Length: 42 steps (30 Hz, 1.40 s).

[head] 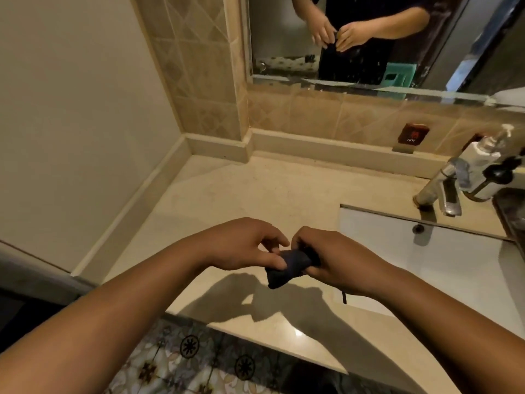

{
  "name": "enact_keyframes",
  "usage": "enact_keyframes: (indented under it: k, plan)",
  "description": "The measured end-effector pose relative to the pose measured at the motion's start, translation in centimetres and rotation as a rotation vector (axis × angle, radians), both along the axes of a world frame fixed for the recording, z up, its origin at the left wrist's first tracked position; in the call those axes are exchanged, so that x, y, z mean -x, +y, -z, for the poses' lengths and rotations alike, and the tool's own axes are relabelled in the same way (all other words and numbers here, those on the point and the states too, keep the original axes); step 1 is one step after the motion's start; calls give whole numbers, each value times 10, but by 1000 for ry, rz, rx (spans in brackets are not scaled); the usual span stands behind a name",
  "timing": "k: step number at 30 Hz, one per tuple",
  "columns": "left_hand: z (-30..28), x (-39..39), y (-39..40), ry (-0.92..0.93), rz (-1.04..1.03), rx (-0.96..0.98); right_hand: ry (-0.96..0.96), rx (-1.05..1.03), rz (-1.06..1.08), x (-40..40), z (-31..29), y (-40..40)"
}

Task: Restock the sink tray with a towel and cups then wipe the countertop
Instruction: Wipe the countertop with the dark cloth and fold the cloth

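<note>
Both hands hold a small dark blue cloth (287,265), bunched into a wad, in the air just above the beige stone tabletop (255,194) beside the white sink basin (440,260). The left hand (247,245) pinches one end; the right hand (335,260) has its fingers curled round the other. It looks soft, light and limp, best gripped by its edges to spread it flat.

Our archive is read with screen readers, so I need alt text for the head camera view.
Both hands, left hand and right hand, grip a small dark cloth above a beige countertop. A white sink and chrome faucet sit at the right, with a mirror above.
</note>
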<state>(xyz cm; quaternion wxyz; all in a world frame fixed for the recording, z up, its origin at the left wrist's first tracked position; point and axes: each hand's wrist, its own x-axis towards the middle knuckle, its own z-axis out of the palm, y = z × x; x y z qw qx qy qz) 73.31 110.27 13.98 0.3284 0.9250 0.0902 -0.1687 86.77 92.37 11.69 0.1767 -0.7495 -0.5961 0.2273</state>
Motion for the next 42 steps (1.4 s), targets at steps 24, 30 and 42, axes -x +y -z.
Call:
enact_keyframes:
  k: [24,30,42]
  plan:
    - [8,28,14,-1,129,100,621,309,6,-19,-6,-21]
    - [28,32,24,-41,179,-133,348,324,17,-15,15,-13]
    - [168,36,4,-322,118,-660,-614,-103,101,29,160,1]
